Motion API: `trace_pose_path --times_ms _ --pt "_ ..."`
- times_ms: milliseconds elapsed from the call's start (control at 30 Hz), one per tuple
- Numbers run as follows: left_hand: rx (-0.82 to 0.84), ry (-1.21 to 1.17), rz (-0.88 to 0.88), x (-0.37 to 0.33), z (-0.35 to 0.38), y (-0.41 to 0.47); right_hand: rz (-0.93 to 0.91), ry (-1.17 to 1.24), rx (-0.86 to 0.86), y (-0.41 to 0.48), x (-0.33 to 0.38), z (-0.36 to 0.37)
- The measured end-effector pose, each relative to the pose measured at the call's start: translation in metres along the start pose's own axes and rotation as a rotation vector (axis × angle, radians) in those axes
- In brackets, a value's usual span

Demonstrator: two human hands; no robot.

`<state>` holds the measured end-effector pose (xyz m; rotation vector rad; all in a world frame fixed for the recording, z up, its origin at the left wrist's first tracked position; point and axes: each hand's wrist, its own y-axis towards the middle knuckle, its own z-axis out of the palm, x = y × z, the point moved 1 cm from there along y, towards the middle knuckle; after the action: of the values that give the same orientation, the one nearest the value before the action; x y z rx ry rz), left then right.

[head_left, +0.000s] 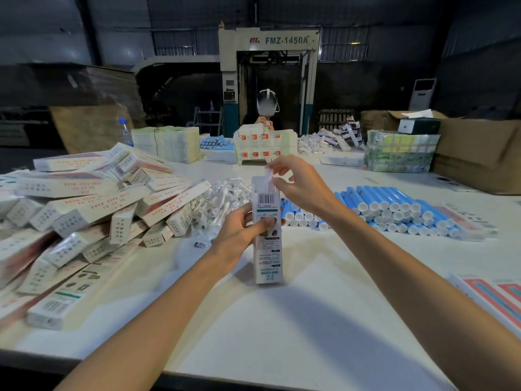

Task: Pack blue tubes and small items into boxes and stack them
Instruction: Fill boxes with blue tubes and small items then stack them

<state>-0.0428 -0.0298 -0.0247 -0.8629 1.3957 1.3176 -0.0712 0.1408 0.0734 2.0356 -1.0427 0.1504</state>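
The box (pixel 267 244) stands upright on the table (pixel 282 320). The left hand (pixel 239 231) is curled round its middle, thumb across the front. The right hand (pixel 300 184) has its fingers (pixel 277 166) pinching what seems to be the top flap (pixel 268 175). Tubes (pixel 394 207) lie just right of the box.
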Motion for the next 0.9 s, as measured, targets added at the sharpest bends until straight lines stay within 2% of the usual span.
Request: trace_pose_path --times_ms 133,267,467,567,733,900 --pt "0.018 0.000 0.002 0.001 0.000 0.001 0.005 0.052 -0.009 -0.006 0.001 0.000" --pt "0.009 0.010 0.005 0.000 0.000 0.001 -0.025 -0.014 -0.026 -0.006 0.005 0.001" --pt "0.012 0.013 0.007 0.001 0.000 0.002 -0.128 -0.121 0.160 -0.003 0.015 -0.003" --pt "0.008 0.019 0.018 0.002 -0.001 0.002 -0.092 -0.226 0.216 -0.011 0.007 -0.001" --pt "-0.006 0.053 0.038 0.006 -0.002 0.003 0.084 0.196 -0.008 -0.051 -0.021 0.001" --pt "0.007 0.094 0.090 -0.001 0.008 0.001 0.119 0.398 0.076 -0.082 -0.033 0.015"
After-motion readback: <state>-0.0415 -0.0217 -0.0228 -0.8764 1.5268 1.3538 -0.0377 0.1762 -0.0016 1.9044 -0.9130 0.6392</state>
